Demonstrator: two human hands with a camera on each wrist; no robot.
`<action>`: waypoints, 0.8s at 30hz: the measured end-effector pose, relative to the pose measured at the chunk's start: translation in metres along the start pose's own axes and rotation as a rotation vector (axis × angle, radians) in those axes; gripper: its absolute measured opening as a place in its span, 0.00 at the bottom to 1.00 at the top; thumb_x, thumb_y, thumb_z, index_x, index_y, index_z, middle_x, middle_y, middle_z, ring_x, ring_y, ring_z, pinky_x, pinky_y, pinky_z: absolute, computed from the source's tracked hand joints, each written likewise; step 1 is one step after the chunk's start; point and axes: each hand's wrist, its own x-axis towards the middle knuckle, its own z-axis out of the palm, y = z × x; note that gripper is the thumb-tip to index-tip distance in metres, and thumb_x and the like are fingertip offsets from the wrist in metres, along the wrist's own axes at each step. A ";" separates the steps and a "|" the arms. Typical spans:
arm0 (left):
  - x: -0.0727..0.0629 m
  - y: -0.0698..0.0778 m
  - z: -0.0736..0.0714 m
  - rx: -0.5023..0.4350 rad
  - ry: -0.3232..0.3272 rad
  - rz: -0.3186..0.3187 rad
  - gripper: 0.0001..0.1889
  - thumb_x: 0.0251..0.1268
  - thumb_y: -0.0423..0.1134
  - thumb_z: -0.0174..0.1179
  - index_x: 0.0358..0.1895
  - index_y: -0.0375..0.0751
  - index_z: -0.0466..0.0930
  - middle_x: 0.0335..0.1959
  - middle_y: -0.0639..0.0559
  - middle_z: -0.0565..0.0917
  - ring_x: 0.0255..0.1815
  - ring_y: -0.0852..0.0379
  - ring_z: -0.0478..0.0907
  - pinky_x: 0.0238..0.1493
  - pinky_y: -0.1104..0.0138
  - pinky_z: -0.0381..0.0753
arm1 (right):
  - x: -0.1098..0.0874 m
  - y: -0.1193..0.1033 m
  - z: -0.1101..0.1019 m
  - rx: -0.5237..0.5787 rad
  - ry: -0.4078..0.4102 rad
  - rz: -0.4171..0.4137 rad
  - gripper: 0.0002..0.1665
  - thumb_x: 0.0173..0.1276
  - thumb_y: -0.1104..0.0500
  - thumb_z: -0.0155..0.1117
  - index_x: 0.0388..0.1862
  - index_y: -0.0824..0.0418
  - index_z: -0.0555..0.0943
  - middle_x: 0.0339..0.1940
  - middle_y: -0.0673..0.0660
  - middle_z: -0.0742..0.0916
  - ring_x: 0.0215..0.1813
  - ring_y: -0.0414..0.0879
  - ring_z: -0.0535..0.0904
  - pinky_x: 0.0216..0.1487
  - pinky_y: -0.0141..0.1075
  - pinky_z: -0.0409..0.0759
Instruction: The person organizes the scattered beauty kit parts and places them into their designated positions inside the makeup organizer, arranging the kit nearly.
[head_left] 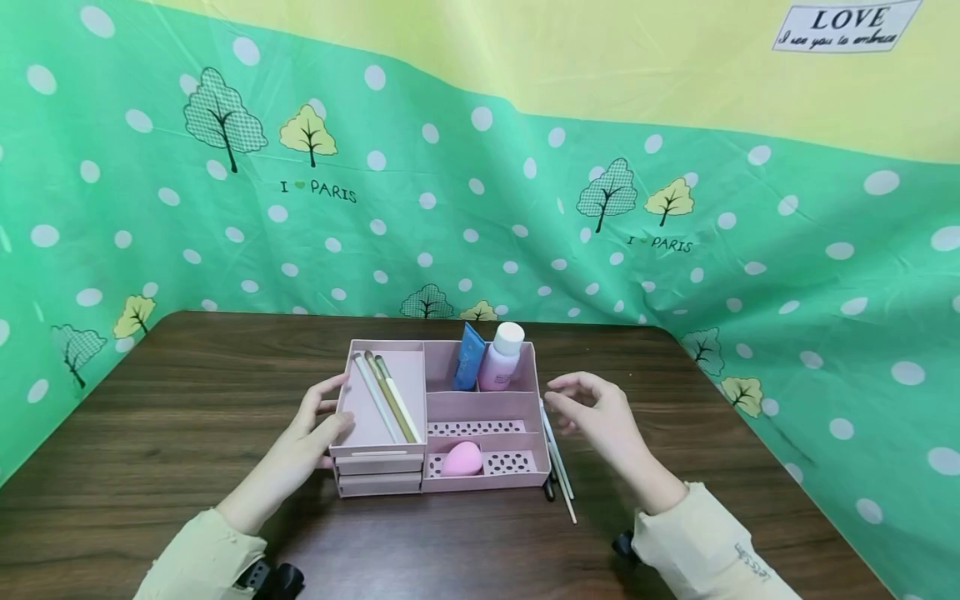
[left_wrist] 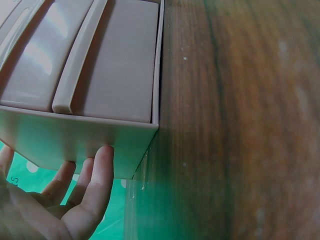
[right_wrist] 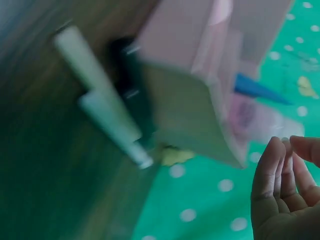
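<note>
A pink desktop organizer (head_left: 378, 448) stands on the table. My left hand (head_left: 313, 429) touches its left side, the thumb at the top rim; in the left wrist view the fingers (left_wrist: 102, 175) lie against the side wall. Several makeup brushes (head_left: 388, 396) lie in its top left tray. A blue tube (head_left: 468, 358) and a pink bottle with a white cap (head_left: 500, 360) stand in the back right compartment. A pink makeup sponge (head_left: 462, 459) sits in a front compartment. Beyond the right wall, my right hand (head_left: 596, 408) hovers with fingers bent loosely, holding nothing.
Slender pale sticks (head_left: 558, 467) and a dark item (head_left: 550, 490) lie on the brown table (head_left: 187, 433) along the organizer's right side. Two drawers (head_left: 380, 483) sit under the left tray. A green dotted cloth (head_left: 450, 208) hangs behind the table.
</note>
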 end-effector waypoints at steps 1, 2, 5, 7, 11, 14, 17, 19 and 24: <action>0.000 0.000 0.000 -0.001 0.000 0.000 0.32 0.77 0.43 0.48 0.78 0.56 0.46 0.68 0.34 0.55 0.49 0.48 0.77 0.40 0.58 0.84 | 0.002 0.005 -0.002 -0.004 -0.002 0.018 0.16 0.65 0.64 0.68 0.48 0.74 0.80 0.27 0.56 0.84 0.23 0.43 0.80 0.29 0.39 0.85; 0.000 0.000 0.000 -0.004 -0.002 0.000 0.32 0.77 0.43 0.47 0.78 0.57 0.46 0.68 0.34 0.55 0.50 0.47 0.77 0.40 0.57 0.84 | 0.005 0.010 -0.003 -0.009 -0.006 0.037 0.16 0.65 0.64 0.67 0.48 0.74 0.80 0.26 0.54 0.83 0.23 0.42 0.80 0.28 0.38 0.85; 0.000 0.001 0.000 -0.016 -0.007 0.003 0.32 0.77 0.43 0.47 0.78 0.56 0.46 0.68 0.34 0.54 0.50 0.47 0.77 0.41 0.57 0.85 | 0.011 0.023 -0.008 -0.025 -0.031 0.084 0.17 0.65 0.65 0.66 0.49 0.75 0.79 0.25 0.52 0.83 0.23 0.42 0.79 0.27 0.37 0.85; 0.000 0.001 0.000 -0.018 -0.008 0.002 0.32 0.77 0.43 0.47 0.78 0.56 0.45 0.68 0.34 0.54 0.50 0.47 0.77 0.41 0.57 0.85 | 0.015 0.029 -0.010 -0.041 -0.066 0.107 0.18 0.66 0.64 0.66 0.49 0.76 0.78 0.25 0.54 0.84 0.23 0.42 0.79 0.27 0.38 0.85; 0.000 0.001 0.000 -0.007 -0.003 -0.004 0.31 0.77 0.43 0.47 0.78 0.57 0.46 0.68 0.34 0.54 0.51 0.46 0.77 0.42 0.57 0.85 | 0.018 0.037 -0.011 -0.083 -0.145 0.160 0.20 0.66 0.64 0.65 0.51 0.78 0.77 0.29 0.60 0.85 0.23 0.43 0.80 0.27 0.40 0.85; 0.000 0.001 0.000 0.009 0.004 -0.009 0.31 0.77 0.44 0.48 0.78 0.57 0.46 0.69 0.34 0.55 0.52 0.45 0.77 0.42 0.57 0.84 | 0.019 0.041 -0.010 -0.120 -0.188 0.212 0.20 0.66 0.64 0.66 0.51 0.77 0.77 0.30 0.62 0.84 0.23 0.44 0.80 0.27 0.41 0.85; 0.000 0.001 0.000 0.027 0.012 -0.012 0.31 0.77 0.45 0.48 0.77 0.57 0.47 0.69 0.34 0.56 0.53 0.45 0.77 0.41 0.57 0.84 | 0.020 0.045 -0.008 -0.158 -0.211 0.250 0.19 0.65 0.64 0.66 0.51 0.76 0.78 0.30 0.62 0.84 0.24 0.45 0.80 0.27 0.41 0.86; 0.000 0.001 0.000 0.035 0.015 -0.012 0.31 0.76 0.45 0.48 0.77 0.57 0.47 0.69 0.34 0.56 0.53 0.44 0.77 0.41 0.57 0.84 | 0.020 0.048 -0.008 -0.175 -0.229 0.260 0.19 0.65 0.64 0.67 0.51 0.76 0.78 0.31 0.61 0.84 0.24 0.46 0.80 0.27 0.41 0.86; 0.000 0.000 0.000 0.034 0.019 -0.011 0.31 0.76 0.45 0.48 0.77 0.57 0.47 0.69 0.34 0.56 0.52 0.44 0.77 0.42 0.57 0.84 | 0.021 0.054 -0.006 -0.184 -0.249 0.266 0.19 0.63 0.66 0.68 0.50 0.76 0.78 0.31 0.61 0.85 0.24 0.47 0.80 0.26 0.41 0.85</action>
